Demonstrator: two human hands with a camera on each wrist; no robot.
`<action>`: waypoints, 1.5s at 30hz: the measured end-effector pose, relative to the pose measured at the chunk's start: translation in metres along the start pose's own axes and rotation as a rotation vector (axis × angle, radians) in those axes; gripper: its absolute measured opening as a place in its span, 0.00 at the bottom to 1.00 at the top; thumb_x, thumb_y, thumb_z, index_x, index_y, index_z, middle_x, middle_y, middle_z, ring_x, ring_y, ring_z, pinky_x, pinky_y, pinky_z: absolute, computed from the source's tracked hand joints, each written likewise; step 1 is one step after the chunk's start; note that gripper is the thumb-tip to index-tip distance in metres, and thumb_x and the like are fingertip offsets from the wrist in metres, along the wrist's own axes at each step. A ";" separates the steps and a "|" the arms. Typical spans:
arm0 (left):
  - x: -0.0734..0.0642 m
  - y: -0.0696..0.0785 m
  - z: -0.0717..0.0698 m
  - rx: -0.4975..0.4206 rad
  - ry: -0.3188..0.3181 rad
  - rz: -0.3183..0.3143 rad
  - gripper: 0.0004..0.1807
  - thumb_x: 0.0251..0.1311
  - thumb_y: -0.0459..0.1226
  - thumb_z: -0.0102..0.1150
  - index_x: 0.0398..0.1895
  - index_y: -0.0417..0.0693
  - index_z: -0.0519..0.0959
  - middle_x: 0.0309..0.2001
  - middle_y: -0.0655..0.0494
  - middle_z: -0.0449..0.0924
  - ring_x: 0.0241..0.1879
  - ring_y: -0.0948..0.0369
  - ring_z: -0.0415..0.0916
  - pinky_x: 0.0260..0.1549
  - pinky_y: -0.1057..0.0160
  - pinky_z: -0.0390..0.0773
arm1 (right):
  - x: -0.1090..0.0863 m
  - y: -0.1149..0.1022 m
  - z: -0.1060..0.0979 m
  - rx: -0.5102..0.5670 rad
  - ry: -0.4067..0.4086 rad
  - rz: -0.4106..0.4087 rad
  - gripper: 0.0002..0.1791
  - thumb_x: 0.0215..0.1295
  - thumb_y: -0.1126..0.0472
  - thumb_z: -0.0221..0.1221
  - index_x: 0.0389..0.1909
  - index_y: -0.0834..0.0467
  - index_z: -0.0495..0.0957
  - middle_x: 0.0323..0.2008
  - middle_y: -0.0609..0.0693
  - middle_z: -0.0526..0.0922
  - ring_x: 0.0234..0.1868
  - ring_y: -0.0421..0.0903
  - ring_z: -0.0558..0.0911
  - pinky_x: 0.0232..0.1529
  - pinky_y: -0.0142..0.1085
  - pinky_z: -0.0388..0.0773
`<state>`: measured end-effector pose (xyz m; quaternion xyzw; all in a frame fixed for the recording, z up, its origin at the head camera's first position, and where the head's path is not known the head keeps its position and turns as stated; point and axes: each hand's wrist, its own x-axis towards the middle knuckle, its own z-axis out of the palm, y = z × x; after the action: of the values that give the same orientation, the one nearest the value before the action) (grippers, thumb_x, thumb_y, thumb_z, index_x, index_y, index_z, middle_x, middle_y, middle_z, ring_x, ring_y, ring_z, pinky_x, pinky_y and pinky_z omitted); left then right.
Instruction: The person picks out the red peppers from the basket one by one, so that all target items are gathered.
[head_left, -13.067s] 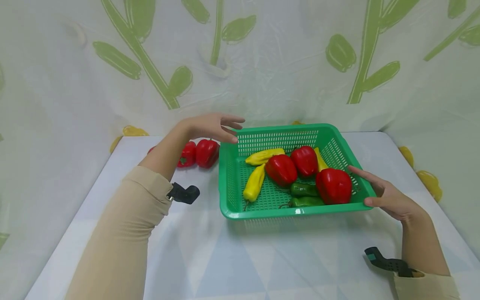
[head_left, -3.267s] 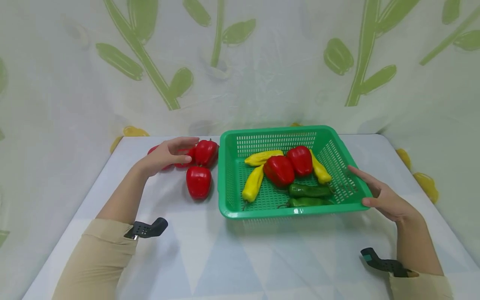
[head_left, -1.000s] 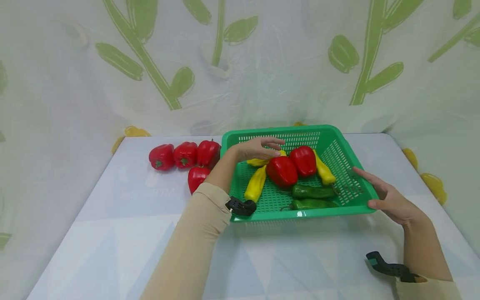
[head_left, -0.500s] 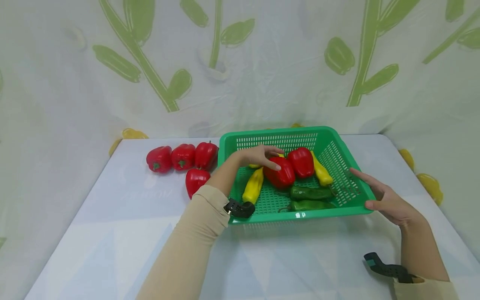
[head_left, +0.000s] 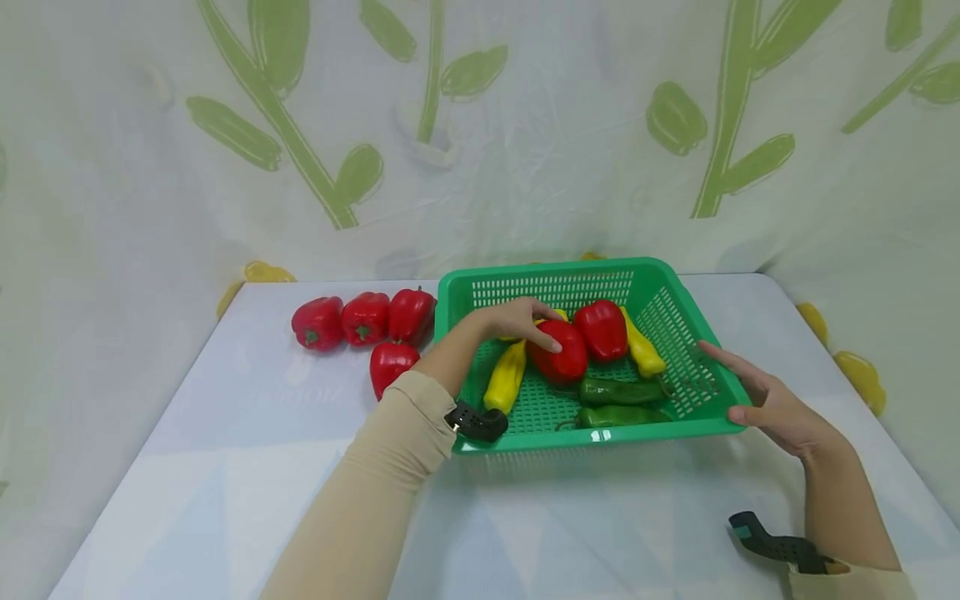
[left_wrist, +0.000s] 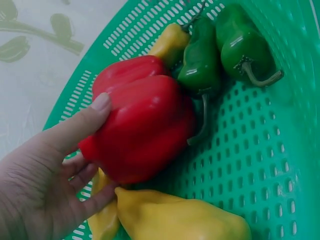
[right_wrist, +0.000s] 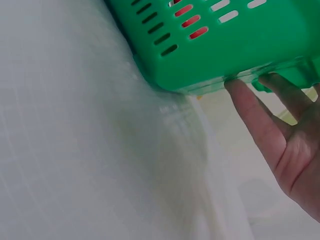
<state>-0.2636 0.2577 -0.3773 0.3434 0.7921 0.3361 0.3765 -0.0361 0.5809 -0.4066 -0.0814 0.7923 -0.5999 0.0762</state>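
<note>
Inside the green plastic basket [head_left: 615, 433], my left hand [head_left: 517, 321] holds a red bell pepper [head_left: 566, 354]. In the left wrist view, the thumb of my left hand [left_wrist: 45, 185] lies on the red bell pepper [left_wrist: 145, 120], and the other fingers reach round its lower side. A second red bell pepper [head_left: 602, 330] sits to its right. Yellow peppers [head_left: 506, 377] and two green peppers [head_left: 618, 392] lie around them. My right hand [head_left: 780, 408] touches the basket's right end with extended thumb and fingers; in the right wrist view, the fingertips of my right hand [right_wrist: 295, 145] meet the basket rim [right_wrist: 210, 82].
Several red bell peppers [head_left: 365, 319] rest on the white table [head_left: 285, 450] left of the basket, one of them [head_left: 392, 365] nearer me and partly behind my left sleeve. A leaf-patterned curtain [head_left: 540, 183] hangs along the back of the table.
My left hand has come from the table peppers into the basket, lowered and taken hold of a red bell pepper. One red bell pepper went earlier from basket to table. My right hand stays put.
</note>
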 end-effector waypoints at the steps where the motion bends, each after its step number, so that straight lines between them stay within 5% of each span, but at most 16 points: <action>1: 0.000 0.000 0.000 0.008 -0.008 0.007 0.34 0.52 0.44 0.67 0.64 0.47 0.70 0.62 0.51 0.68 0.57 0.56 0.66 0.49 0.65 0.76 | 0.000 0.000 0.000 -0.011 0.004 -0.007 0.37 0.67 0.52 0.54 0.74 0.48 0.50 0.69 0.33 0.51 0.61 0.30 0.57 0.50 0.19 0.66; 11: -0.002 0.000 0.004 0.011 -0.135 0.045 0.35 0.50 0.38 0.69 0.64 0.54 0.67 0.61 0.52 0.67 0.59 0.55 0.64 0.49 0.63 0.77 | -0.003 -0.002 0.000 -0.170 0.036 0.063 0.35 0.68 0.47 0.51 0.74 0.42 0.50 0.71 0.35 0.48 0.59 0.28 0.54 0.48 0.25 0.65; 30: -0.003 -0.001 0.006 0.023 -0.113 0.068 0.32 0.49 0.40 0.69 0.61 0.57 0.70 0.59 0.52 0.68 0.58 0.55 0.65 0.45 0.62 0.79 | -0.003 -0.005 0.002 -0.143 0.035 0.044 0.36 0.67 0.47 0.52 0.73 0.44 0.51 0.70 0.35 0.49 0.59 0.28 0.56 0.49 0.26 0.67; 37: -0.008 -0.007 0.004 0.014 -0.063 0.078 0.30 0.52 0.41 0.66 0.61 0.57 0.72 0.57 0.53 0.71 0.56 0.55 0.66 0.44 0.62 0.79 | 0.003 -0.003 0.011 -0.090 0.026 -0.022 0.36 0.67 0.48 0.53 0.73 0.48 0.52 0.69 0.32 0.51 0.62 0.28 0.55 0.51 0.20 0.64; 41: -0.011 -0.005 0.001 -0.033 -0.055 0.104 0.30 0.54 0.41 0.65 0.62 0.55 0.72 0.57 0.52 0.72 0.55 0.54 0.67 0.45 0.61 0.79 | 0.002 -0.003 0.010 -0.089 0.021 -0.027 0.36 0.67 0.50 0.53 0.73 0.47 0.52 0.69 0.32 0.52 0.62 0.28 0.55 0.51 0.20 0.64; 45: -0.012 -0.002 -0.002 -0.176 -0.059 0.103 0.30 0.55 0.38 0.64 0.63 0.53 0.71 0.57 0.51 0.72 0.56 0.54 0.68 0.46 0.59 0.80 | -0.003 -0.004 0.006 -0.085 0.013 -0.029 0.36 0.68 0.50 0.53 0.74 0.47 0.51 0.70 0.33 0.51 0.62 0.28 0.55 0.50 0.19 0.64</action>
<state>-0.2598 0.2461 -0.3737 0.3589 0.7296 0.4129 0.4104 -0.0318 0.5750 -0.4039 -0.0921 0.8162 -0.5674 0.0590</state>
